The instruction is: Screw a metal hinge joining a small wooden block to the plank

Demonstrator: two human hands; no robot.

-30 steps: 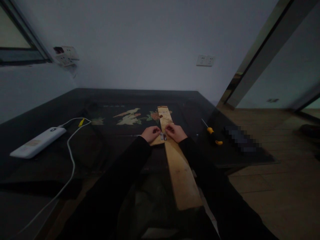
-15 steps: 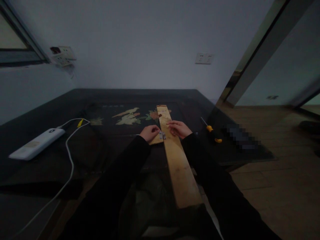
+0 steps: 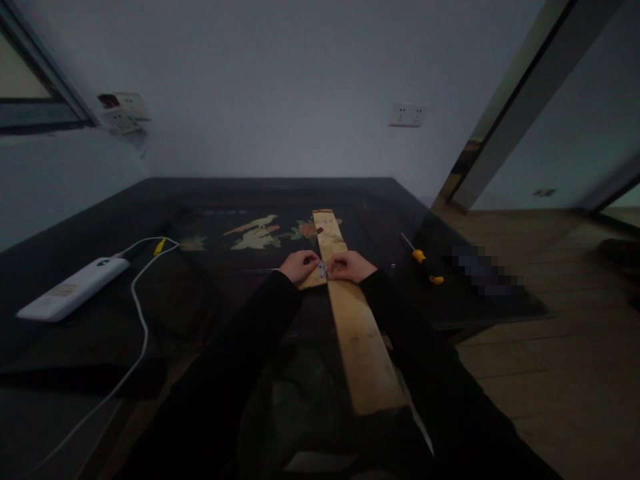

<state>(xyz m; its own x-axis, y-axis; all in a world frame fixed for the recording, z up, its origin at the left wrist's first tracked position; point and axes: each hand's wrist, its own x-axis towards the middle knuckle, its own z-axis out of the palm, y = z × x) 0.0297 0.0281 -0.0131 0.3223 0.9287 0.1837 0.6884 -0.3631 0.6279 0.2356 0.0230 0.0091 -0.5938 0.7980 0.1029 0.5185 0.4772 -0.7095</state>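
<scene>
A long wooden board (image 3: 367,353) lies on the dark table and juts over its front edge toward me. Against its left side rests a smaller wooden piece (image 3: 313,281). A small metal hinge (image 3: 323,269) sits where the two meet. My left hand (image 3: 300,266) lies over the smaller piece, its fingers closed by the hinge's left side; what they pinch is hidden. On the board, my right hand (image 3: 352,267) has its fingertips pinched together at the hinge's right leaf. Anything between those fingertips is too small to make out.
A screwdriver (image 3: 423,260) with a yellow and black handle lies right of the board, beside a blurred-out object (image 3: 483,273). At the left, a white power bank (image 3: 75,288) has a white cable (image 3: 143,320) hanging over the table's (image 3: 200,307) front edge.
My right hand has moved down and left along the board to the hinge, and its fingers have drawn together. My left hand stays in place.
</scene>
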